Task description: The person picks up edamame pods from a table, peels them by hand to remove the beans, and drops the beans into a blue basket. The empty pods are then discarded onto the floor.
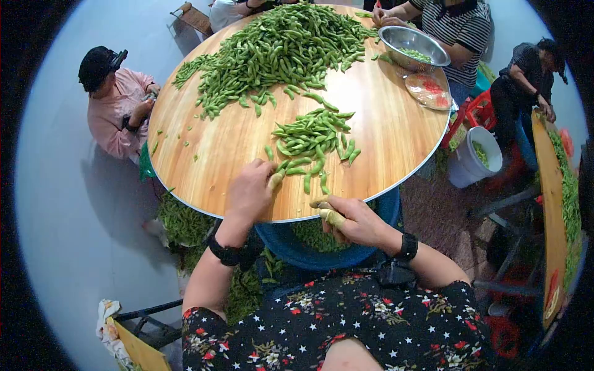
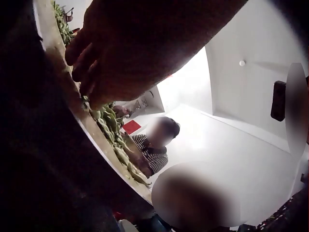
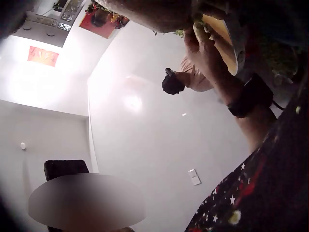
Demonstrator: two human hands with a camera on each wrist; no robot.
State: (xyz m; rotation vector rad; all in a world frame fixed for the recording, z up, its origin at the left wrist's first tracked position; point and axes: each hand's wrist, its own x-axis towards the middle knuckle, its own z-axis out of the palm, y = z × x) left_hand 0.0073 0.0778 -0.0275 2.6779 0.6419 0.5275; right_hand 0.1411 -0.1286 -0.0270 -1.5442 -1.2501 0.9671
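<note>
Green soybean pods (image 1: 309, 137) lie in a small heap on the round wooden table (image 1: 216, 145), close in front of both hands. At the near left of this heap, my left hand (image 1: 249, 191) pinches a pod (image 1: 282, 166) between thumb and forefinger. The left thumb looks pale yellow-green. Over the table's near edge, my right hand (image 1: 357, 222) has its thumb and forefinger brought near each other, both tips yellowish and the other fingers curled under. I cannot tell whether a pod is between them. Below the edge stands a blue basin (image 1: 284, 250) with green beans in it.
A large pile of pods (image 1: 284, 52) covers the table's far side. At the right are a steel bowl (image 1: 405, 40) and a white bucket (image 1: 473, 164). People sit around: one in pink (image 1: 111, 117), one in stripes (image 1: 470, 28). Green husks (image 1: 182, 219) lie on the floor.
</note>
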